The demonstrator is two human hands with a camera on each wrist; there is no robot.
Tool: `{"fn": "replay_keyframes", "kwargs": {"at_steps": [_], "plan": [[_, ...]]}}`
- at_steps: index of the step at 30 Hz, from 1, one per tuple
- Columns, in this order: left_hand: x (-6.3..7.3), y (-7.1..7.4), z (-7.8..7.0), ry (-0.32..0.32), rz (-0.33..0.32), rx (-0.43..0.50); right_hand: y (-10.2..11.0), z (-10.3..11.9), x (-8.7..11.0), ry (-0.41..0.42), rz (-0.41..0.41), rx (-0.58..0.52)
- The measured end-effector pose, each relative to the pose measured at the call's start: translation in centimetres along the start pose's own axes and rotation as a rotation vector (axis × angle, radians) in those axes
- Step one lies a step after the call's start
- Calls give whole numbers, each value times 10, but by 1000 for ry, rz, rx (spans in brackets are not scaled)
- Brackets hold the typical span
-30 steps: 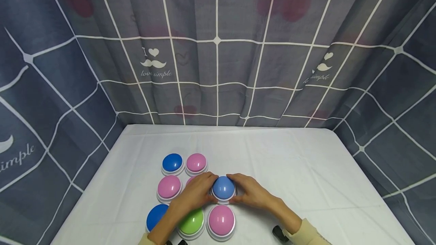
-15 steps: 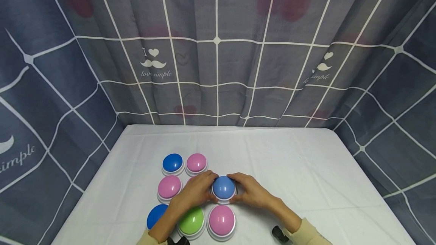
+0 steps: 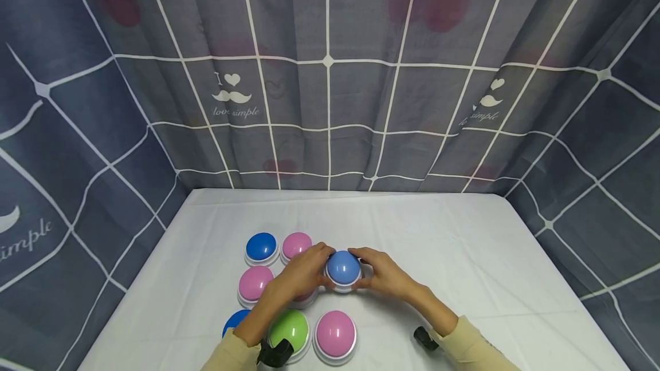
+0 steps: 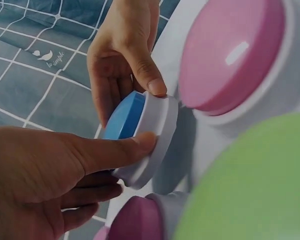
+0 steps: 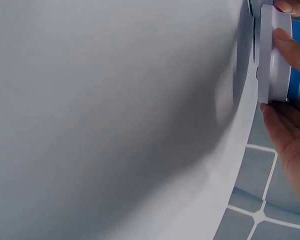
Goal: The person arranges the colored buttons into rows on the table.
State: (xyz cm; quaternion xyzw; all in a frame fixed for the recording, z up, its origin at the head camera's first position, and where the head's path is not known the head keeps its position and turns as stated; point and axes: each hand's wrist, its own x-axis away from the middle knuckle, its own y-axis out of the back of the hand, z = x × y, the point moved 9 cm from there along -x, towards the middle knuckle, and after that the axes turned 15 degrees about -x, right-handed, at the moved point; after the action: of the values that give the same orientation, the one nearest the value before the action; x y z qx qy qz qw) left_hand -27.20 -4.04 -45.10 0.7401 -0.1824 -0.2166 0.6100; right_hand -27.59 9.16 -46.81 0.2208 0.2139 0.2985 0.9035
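Observation:
A blue dome push button (image 3: 344,268) with a white base is held between both hands, tilted and raised off the white table in the wrist views. My left hand (image 3: 305,271) grips its left side, with the thumb (image 4: 115,152) on the white base in the left wrist view. On the opposite side my right hand (image 3: 388,275) grips the same base, its thumb (image 5: 292,50) showing at the right wrist view's edge. A pink button (image 3: 336,334) sits just in front, a green button (image 3: 290,330) to its left. Another pink button (image 3: 304,299) is partly hidden under my left hand.
Left of the hands stand a pink button (image 3: 255,283), a blue button (image 3: 260,247) and a pink button (image 3: 296,244) farther back. My left forearm partly covers a blue button (image 3: 236,319). The white table (image 3: 464,256) is bounded by a grid-patterned curtain (image 3: 330,96).
Both hands have lifted the blue button and shifted it slightly away and to the right. The pink button beneath my left hand shows more of its front edge. The other buttons stay put.

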Motion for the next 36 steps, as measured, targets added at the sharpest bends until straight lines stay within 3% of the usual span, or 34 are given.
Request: {"fn": "replay_keyframes", "kwargs": {"at_steps": [11,19,29,36], "plan": [[-32,0,4,9,-22,-83,18,-17,-18,-17,-1,20],[-50,-5,9,29,36,-87,23,-28,-24,-27,4,62],[-56,-12,13,41,59,-83,22,-35,-25,-35,20,53],[-58,-15,15,2,30,-39,21,-37,-26,-39,34,52]]}}
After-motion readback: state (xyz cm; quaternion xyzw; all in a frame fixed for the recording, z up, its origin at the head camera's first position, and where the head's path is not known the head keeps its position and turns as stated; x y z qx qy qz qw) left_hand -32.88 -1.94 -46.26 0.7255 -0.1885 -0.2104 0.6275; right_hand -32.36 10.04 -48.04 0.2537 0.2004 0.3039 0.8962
